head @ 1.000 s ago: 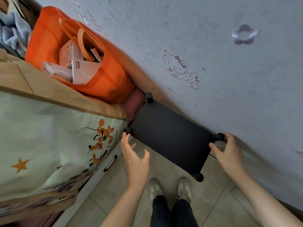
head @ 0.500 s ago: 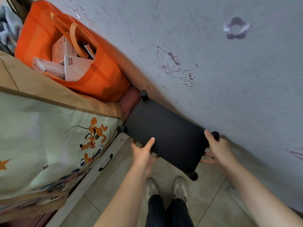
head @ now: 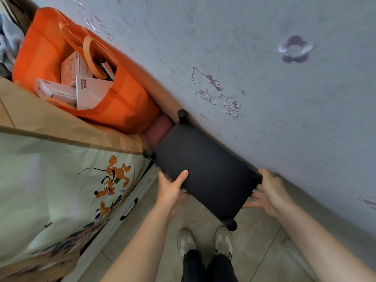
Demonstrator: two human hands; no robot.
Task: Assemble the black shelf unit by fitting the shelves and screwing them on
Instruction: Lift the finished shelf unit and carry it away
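Shelf (head: 205, 169) stands against the wall (head: 264, 98), seen from above, black top flat, round post caps at its four corners. My left hand (head: 169, 191) grips the near long edge: thumb pressed flat on the top, fingers curled underneath, out of sight. My right hand (head: 268, 193) holds the short end by the wall-side corner cap, thumb up beside the cap, fingers spread along the end, tips hidden under the edge. Orange bag (head: 85, 78) of white boxes sits past the far end, on a cartoon-print cover (head: 61, 190). My shoes (head: 205, 240) on the tile, just below the near corner.
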